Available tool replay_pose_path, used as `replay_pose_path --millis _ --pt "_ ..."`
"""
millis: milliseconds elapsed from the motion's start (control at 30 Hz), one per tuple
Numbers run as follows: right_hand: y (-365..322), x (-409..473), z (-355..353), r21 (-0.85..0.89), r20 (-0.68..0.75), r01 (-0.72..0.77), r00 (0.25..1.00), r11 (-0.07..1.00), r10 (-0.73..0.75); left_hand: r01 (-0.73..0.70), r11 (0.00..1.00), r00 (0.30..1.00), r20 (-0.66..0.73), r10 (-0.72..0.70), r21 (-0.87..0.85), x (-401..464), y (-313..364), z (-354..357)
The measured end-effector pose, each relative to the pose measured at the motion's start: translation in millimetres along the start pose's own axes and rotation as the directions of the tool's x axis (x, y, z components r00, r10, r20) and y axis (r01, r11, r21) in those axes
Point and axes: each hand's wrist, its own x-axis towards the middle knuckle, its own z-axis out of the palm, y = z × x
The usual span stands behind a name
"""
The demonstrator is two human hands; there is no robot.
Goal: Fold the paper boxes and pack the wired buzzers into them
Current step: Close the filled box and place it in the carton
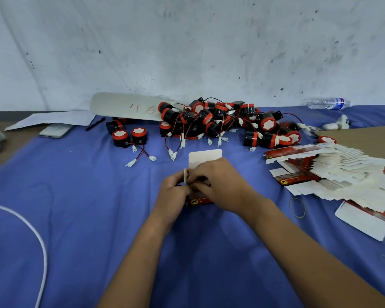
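Both our hands, left [172, 192] and right [218, 185], pinch the paper box [199, 200]; light, easily creased card, best held by its flaps.

A red box [199, 200] with a black-and-yellow emblem sits on the worktop's blue cloth [80, 196], partly folded, its white lid flap [205, 157] standing open at the far side and a small side flap [185, 174] raised on the left. Behind it lies a heap of buzzers [227, 121], black cylinders with red rims, white faces and red-black leads ending in white plugs. Two more buzzers [129, 136] stand just left of the heap. Flat red-and-white box blanks [333, 174] fan out at right.
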Motion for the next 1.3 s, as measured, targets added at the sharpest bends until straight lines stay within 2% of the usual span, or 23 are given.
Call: replay_pose_path --millis 67,233,367,633,767,867,1033,1133,1200,1300 --pt "3.2 0.3 0.3 0.053 -0.039 -0.005 0.999 0.999 0.007 -0.029 0.999 0.996 -0.082 0.03 0.014 -1.3 -0.3 9.3" --pt "-0.1 0.0 7.0 0.188 -0.239 -0.179 0.945 0.966 0.222 -0.039 0.988 0.958 -0.274 0.08 0.153 1.6 -4.5 24.1" --pt "-2.8 5.1 4.4 0.189 -0.209 -0.247 0.935 0.95 0.285 -0.035 0.969 0.936 -0.331 0.117 0.244 3.7 -7.7 26.4" --pt "-4.8 9.8 6.4 0.092 -0.191 -0.268 0.941 0.959 0.281 -0.11 0.977 0.945 -0.285 0.16 0.185 7.6 -8.0 24.6" --pt "-4.3 8.5 6.0 0.078 -0.122 -0.228 0.964 0.971 0.236 -0.116 0.976 0.952 -0.258 0.163 0.186 5.7 -7.0 19.7" --pt "-3.0 7.7 2.8 0.035 -0.054 -0.22 0.974 0.975 0.221 -0.108 0.986 0.968 -0.212 0.134 0.127 2.9 -5.3 16.7" --pt "0.2 2.9 0.1 -0.028 0.013 -0.242 0.97 0.97 0.242 -0.056 0.998 0.998 -0.037 0.056 0.015 -0.9 0.8 2.9" --pt "0.7 -2.4 1.0 -0.078 0.064 -0.201 0.977 0.977 0.206 0.026 0.997 0.997 0.068 -0.02 -0.078 0.3 2.9 -4.0" --pt "2.1 -5.6 3.8 -0.143 0.113 -0.157 0.978 0.977 0.174 0.086 0.987 0.993 0.091 -0.073 -0.138 2.4 3.3 -4.1" --pt "4.2 -11.0 6.9 -0.152 0.131 -0.143 0.978 0.978 0.163 0.09 0.985 0.991 0.109 -0.075 -0.147 4.8 3.1 -3.3"
